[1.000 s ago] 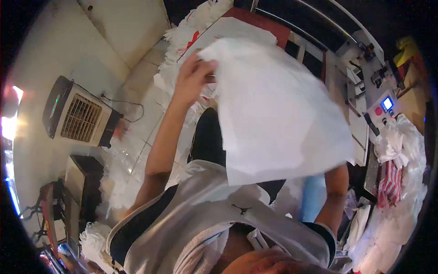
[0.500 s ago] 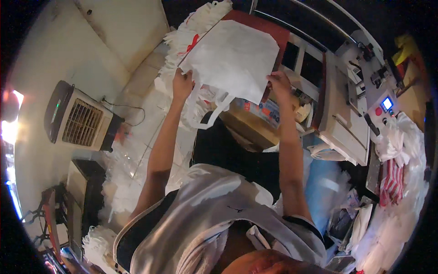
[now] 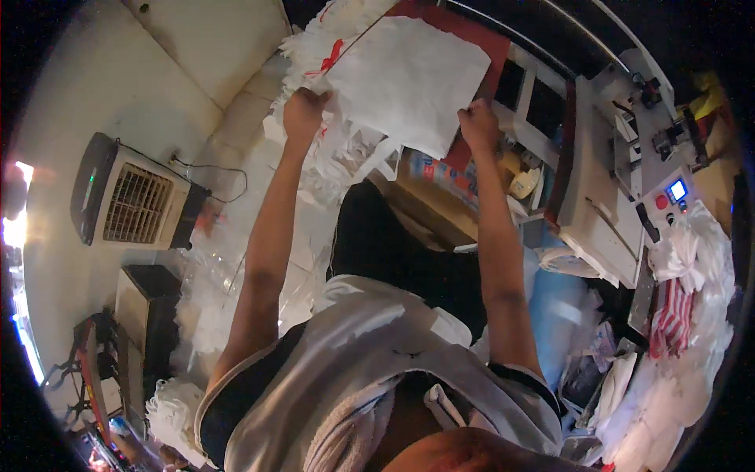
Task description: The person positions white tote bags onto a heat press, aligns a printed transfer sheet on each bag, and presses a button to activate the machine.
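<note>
A white fabric bag [image 3: 405,79] with a loop handle hangs over the near edge of a dark red board [image 3: 497,49]. My left hand [image 3: 305,112] is closed on the bag's left near corner. On the opposite side my right hand [image 3: 479,126] pinches its right edge, thumb and fingers together. The bag lies fairly flat between both hands, its handle drooping toward me. A red ribbon or strip [image 3: 333,57] shows beside its left edge, over a heap of white bags [image 3: 303,59].
An open cardboard box [image 3: 436,193] sits below the board. At the left stands an air cooler [image 3: 138,197] with a cable. On the right is a machine with a lit control panel [image 3: 675,191], near white plastic bundles [image 3: 678,259]. Clear plastic [image 3: 208,287] covers floor at left.
Both hands have moved slightly farther away with the white bag, which now lies farther over the red board. Less of its handle shows below.
</note>
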### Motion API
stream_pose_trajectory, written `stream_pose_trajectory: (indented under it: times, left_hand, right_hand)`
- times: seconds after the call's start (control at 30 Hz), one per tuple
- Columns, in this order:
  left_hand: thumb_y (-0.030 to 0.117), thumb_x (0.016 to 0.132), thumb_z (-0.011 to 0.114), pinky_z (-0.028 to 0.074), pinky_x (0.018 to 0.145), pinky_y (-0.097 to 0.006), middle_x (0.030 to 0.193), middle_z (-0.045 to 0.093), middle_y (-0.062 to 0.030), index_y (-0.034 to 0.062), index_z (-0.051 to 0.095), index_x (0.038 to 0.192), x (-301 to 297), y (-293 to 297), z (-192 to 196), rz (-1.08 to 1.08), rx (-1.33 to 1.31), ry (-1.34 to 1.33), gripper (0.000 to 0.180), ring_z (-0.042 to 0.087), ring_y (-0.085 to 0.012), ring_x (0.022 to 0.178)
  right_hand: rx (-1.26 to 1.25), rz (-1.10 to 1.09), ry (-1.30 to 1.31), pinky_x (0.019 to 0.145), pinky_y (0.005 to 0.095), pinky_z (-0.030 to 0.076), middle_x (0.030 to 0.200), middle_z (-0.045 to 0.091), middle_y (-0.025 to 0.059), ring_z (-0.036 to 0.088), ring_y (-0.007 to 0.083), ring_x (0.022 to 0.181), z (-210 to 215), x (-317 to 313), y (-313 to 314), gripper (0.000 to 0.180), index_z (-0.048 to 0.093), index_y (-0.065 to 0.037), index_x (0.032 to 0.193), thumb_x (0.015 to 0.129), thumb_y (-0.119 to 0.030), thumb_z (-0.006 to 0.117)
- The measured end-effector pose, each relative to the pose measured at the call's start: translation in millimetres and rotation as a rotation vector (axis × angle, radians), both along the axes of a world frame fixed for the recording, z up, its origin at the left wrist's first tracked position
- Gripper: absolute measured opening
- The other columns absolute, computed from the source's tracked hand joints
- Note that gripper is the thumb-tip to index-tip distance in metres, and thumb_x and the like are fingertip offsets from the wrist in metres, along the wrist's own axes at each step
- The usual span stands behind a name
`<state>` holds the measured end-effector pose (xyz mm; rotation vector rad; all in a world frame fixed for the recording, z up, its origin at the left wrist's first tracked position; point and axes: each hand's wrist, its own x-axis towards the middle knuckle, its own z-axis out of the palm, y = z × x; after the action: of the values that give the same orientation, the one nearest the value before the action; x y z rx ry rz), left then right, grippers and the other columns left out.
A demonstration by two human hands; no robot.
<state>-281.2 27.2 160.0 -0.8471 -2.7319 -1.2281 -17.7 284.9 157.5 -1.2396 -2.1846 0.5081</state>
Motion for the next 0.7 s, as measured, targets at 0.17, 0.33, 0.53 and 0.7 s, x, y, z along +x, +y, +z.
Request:
stream_pose_trajectory:
  times: [0.17, 0.33, 0.53, 0.7]
  left_hand:
    - [0.034, 0.085, 0.074, 0.051, 0.078, -0.047, 0.104, 0.064, -0.0229, -0.0013, 0.063, 0.096, 38.3, 25.7, 36.7, 0.029, 0.216, 0.421, 0.039, 0.064, -0.0418, 0.094]
    - [0.029, 0.082, 0.078, 0.052, 0.079, -0.047, 0.101, 0.066, -0.0217, -0.0024, 0.063, 0.103, 25.9, 109.0, 33.1, -0.464, 0.342, 0.674, 0.041, 0.063, -0.0411, 0.09]
    - [0.06, 0.095, 0.05, 0.034, 0.11, -0.058, 0.152, 0.04, -0.0187, 0.0197, 0.046, 0.145, 7.4, 195.9, 8.5, -0.537, -0.223, 0.758, 0.065, 0.042, -0.0382, 0.136]
    - [0.067, 0.094, 0.043, 0.031, 0.107, -0.07, 0.158, 0.031, -0.0165, 0.0309, 0.032, 0.153, 10.2, 217.8, -35.7, -0.561, -0.512, 0.935, 0.069, 0.032, -0.0424, 0.142]
  right_hand:
    - [-0.02, 0.06, 0.055, 0.082, 0.047, 0.052, 0.095, 0.069, 0.0209, 0.067, 0.0391, 0.093, -8.5, 4.9, 4.0, 0.035, 0.062, -0.003, 0.101, 0.078, -0.027, 0.073]
    - [-0.039, 0.057, 0.006, 0.082, 0.0419, 0.053, 0.093, 0.071, 0.0159, 0.069, 0.0337, 0.091, -6.5, 1.3, 0.2, 0.036, 0.064, -0.004, 0.101, 0.078, -0.029, 0.074]
    - [-0.04, 0.036, -0.053, 0.08, 0.0426, 0.053, 0.093, 0.071, 0.0165, 0.069, 0.035, 0.088, -12.8, -3.0, -2.6, 0.034, 0.064, -0.006, 0.102, 0.078, -0.028, 0.072]
    - [0.015, -0.055, -0.077, 0.078, 0.0435, 0.052, 0.09, 0.071, 0.0158, 0.069, 0.0344, 0.086, 7.5, 15.8, -11.3, 0.029, 0.064, -0.007, 0.101, 0.083, -0.03, 0.068]
